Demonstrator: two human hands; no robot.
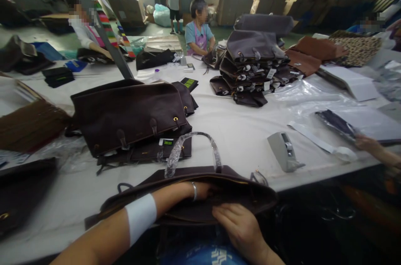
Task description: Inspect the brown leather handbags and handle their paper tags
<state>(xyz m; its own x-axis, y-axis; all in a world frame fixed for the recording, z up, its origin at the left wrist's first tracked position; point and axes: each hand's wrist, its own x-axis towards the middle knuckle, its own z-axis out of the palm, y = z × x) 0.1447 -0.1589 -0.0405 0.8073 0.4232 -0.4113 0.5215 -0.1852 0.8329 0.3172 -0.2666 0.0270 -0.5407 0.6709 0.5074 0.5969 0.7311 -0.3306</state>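
A dark brown leather handbag (140,190) lies open-mouthed at the table's front edge, close to my body. Its raised handle (203,135) is wrapped in clear plastic film. Deep in the bag's mouth is my left hand (205,190), with a bracelet at the wrist and a white band on the forearm; its fingers are hidden in the dark interior. My right hand (238,225) grips the near rim of the bag, fingers curled over the edge. Just beyond lies a stack of similar brown bags (134,110), with a black tag (167,142) on a lower one.
A grey tape dispenser (282,152) stands to the right, near a white tape roll (344,153). Another person's hand (366,142) touches a plastic-wrapped dark item. A taller bag pile (250,56) stands across the white table (232,119). A cardboard box (34,123) sits at left.
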